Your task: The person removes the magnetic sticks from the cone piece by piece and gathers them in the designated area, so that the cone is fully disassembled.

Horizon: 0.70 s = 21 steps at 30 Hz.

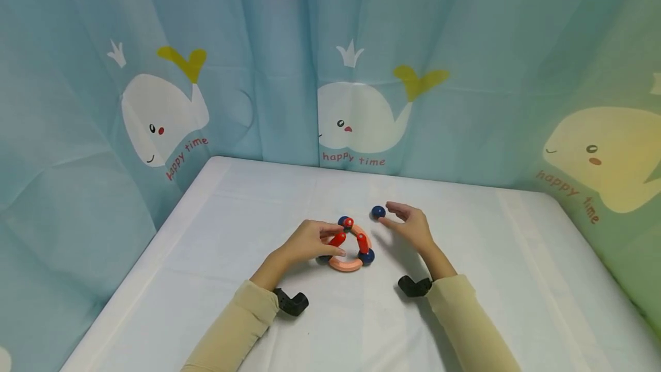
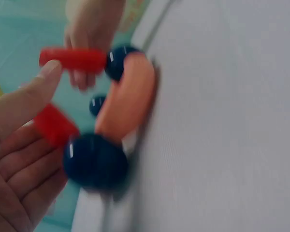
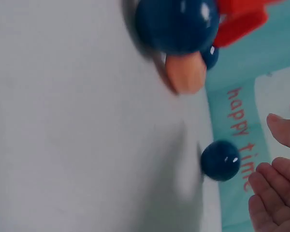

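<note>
A ring of blue balls and curved salmon-pink pieces [image 1: 346, 265] lies on the table, with short red rods [image 1: 364, 244] leaning up from the balls. Its left side is partly hidden by my left hand [image 1: 307, 241], whose thumb and fingers spread around the left red rod [image 2: 56, 125]. No firm grip shows there; whether the fingers touch the rod I cannot tell. Behind the ring and to its right sits a loose blue ball [image 1: 378, 212]. My right hand [image 1: 410, 228] hovers beside that ball, thumb and fingers apart; in the right wrist view a gap separates them from the ball [image 3: 221, 160].
A white cloth covers the table [image 1: 248, 211]. Blue-green curtains [image 1: 279, 62] printed with whales stand along its back and sides. Each wrist carries a black camera mount, one at the left sleeve [image 1: 292, 303] and another at the right sleeve [image 1: 414, 286].
</note>
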{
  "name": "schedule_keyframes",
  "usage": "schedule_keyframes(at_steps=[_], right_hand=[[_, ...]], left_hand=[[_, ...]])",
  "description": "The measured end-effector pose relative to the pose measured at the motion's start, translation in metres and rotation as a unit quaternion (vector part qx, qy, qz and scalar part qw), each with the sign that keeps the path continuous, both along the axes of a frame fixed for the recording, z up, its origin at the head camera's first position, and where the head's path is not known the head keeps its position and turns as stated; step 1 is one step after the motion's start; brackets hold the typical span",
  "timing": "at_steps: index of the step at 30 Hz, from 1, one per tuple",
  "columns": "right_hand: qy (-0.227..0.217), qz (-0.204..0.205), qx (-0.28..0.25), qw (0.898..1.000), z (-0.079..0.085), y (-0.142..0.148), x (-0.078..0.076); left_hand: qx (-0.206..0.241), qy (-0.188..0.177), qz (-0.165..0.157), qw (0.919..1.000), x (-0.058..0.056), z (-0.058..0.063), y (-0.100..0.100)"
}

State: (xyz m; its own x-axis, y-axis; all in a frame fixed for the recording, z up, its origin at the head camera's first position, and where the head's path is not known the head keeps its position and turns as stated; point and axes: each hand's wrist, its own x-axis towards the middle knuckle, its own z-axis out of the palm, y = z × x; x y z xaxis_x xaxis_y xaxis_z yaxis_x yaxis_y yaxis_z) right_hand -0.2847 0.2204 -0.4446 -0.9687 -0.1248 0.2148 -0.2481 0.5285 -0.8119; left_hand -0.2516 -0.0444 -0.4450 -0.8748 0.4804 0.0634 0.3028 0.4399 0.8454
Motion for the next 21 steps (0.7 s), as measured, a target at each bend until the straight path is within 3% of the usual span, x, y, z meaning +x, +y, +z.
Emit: schedule_keyframes(at_steps=[5,14,17,21], right_hand=[[0.015,0.018,-0.025,0.999,0.003,-0.004,0.014],[0.011,0.033,-0.073,0.997,0.006,-0.009,0.040],[0.021,0.033,-0.073,0.997,0.017,-0.013,0.057],[0.032,0.029,-0.079,0.996,0.033,-0.021,0.078]], left_hand=[[-0.031,0.018,-0.012,0.9993,0.005,-0.005,-0.023],[-0.068,0.127,-0.067,0.9872,0.006,-0.015,-0.034],[-0.071,0.151,-0.062,0.9840,0.008,-0.019,-0.033],[-0.063,0.174,-0.030,0.9823,0.015,-0.022,-0.029]])
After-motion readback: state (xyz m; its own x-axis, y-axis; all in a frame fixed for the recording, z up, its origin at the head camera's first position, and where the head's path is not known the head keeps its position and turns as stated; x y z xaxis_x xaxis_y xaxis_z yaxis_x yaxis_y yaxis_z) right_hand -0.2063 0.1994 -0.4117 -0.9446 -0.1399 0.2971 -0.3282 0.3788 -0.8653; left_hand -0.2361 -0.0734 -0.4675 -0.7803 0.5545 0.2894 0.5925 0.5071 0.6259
